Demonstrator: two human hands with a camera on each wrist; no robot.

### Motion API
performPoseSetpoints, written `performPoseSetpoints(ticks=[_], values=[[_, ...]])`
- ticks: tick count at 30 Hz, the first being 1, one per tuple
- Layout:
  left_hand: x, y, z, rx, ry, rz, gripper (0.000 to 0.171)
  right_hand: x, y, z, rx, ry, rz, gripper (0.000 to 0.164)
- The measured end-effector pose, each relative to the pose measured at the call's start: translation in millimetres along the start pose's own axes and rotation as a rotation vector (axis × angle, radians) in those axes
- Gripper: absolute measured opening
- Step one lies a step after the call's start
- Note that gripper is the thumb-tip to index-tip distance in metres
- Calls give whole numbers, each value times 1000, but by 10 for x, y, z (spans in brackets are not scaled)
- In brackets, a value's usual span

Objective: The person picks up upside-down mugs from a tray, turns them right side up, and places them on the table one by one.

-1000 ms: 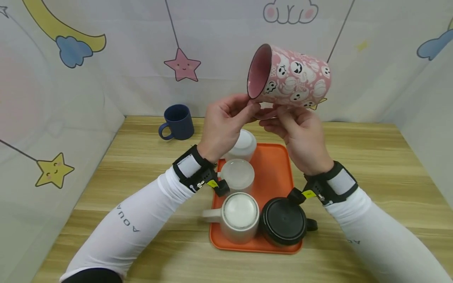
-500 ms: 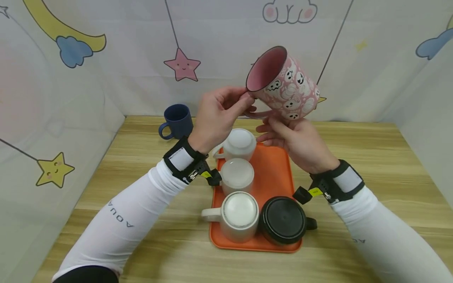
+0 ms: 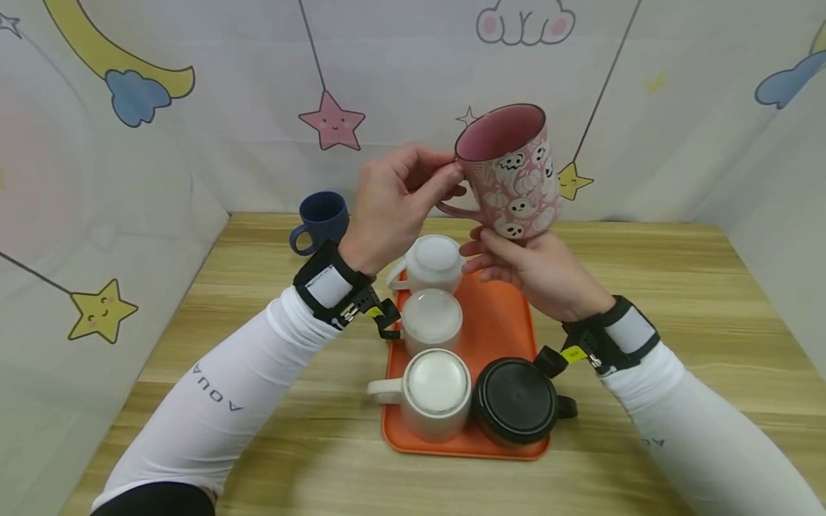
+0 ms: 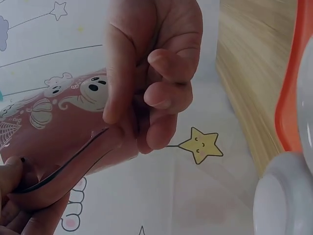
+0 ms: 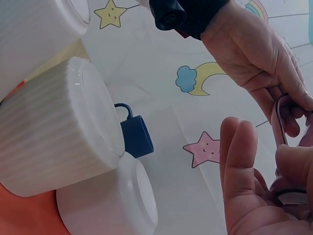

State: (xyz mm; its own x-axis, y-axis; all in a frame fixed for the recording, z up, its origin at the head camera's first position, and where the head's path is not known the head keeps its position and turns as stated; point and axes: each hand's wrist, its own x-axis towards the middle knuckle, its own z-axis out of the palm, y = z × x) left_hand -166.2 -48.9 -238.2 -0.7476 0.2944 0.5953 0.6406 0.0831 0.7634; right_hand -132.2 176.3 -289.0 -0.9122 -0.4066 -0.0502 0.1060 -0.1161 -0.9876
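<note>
You are holding the pink ghost mug (image 3: 513, 172) upright in the air above the orange tray (image 3: 500, 322): your left hand (image 3: 393, 204) is pinching its rim, your right hand (image 3: 538, 272) is cupping its base with curled fingers.

Staged recording booth, cartoon star-and-moon backdrop (image 3: 332, 120), wooden table (image 3: 677, 287)
</note>
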Motion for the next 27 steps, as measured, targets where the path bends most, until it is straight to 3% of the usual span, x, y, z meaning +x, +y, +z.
performPoseSetpoints(ticks=[8,13,19,27], values=[[14,-14,-9,-51,59,38,19,16,11,-35,-15,-29,13,32],[7,-38,-50,-21,96,71,18,14,6,-80,-89,-40,26,32],[-3,-61,-117,13,131,53,16,-15,-12,-147,-168,-33,47,45],[0,-102,-227,65,189,88,16,-158,-70,-273,-242,5,30,59]])
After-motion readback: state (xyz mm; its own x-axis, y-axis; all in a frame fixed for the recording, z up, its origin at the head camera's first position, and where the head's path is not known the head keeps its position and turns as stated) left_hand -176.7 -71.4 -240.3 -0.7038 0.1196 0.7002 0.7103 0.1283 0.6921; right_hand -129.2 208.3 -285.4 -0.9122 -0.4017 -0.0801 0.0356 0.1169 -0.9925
